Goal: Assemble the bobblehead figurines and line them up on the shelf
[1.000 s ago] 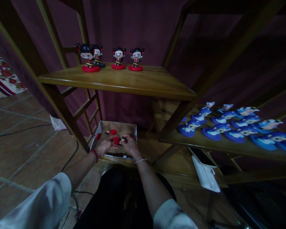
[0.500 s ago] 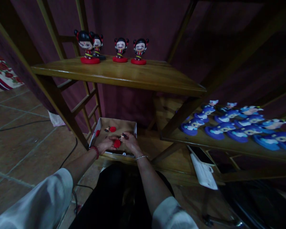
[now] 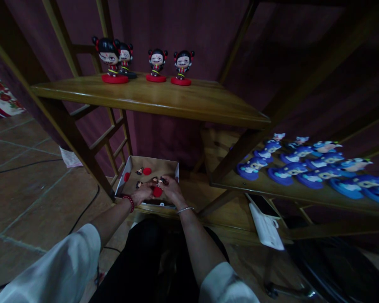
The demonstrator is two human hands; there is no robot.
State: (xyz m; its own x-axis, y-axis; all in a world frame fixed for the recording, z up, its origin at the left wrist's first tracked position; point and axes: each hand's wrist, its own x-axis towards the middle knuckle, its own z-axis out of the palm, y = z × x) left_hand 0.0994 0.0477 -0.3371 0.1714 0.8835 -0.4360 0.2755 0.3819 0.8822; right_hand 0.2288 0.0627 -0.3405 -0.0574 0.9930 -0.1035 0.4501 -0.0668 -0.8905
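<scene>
Both of my hands are inside a shallow cardboard box [image 3: 177, 169] on the low shelf. In my right hand [image 3: 173, 190] is a small black-haired figurine [image 3: 162, 180], pinched between the fingers. The fingers of my left hand [image 3: 143, 193] close at the edge of a round red base [image 3: 157, 192], just below that figurine; their exact grip is partly hidden. Another small figurine [image 3: 139, 184] lies by the back of my left hand. Farther back in the box are a dark figurine [image 3: 140, 171], a red disc [image 3: 147, 171] and another red disc [image 3: 126, 176] at the left wall.
Above the box, a wooden shelf [image 3: 151, 99] carries several black-haired figurines [image 3: 157, 63] on round bases. To the right, several blue figurines [image 3: 287, 170] stand on another shelf. A phone [image 3: 263, 205] and a white object [image 3: 265, 227] lie lower right. Black cable [image 3: 90, 206] runs along the floor.
My left hand has shifted slightly toward me and right, uncovering a figurine beside it. The red base has moved a little right in the box. The whole view has drifted slightly.
</scene>
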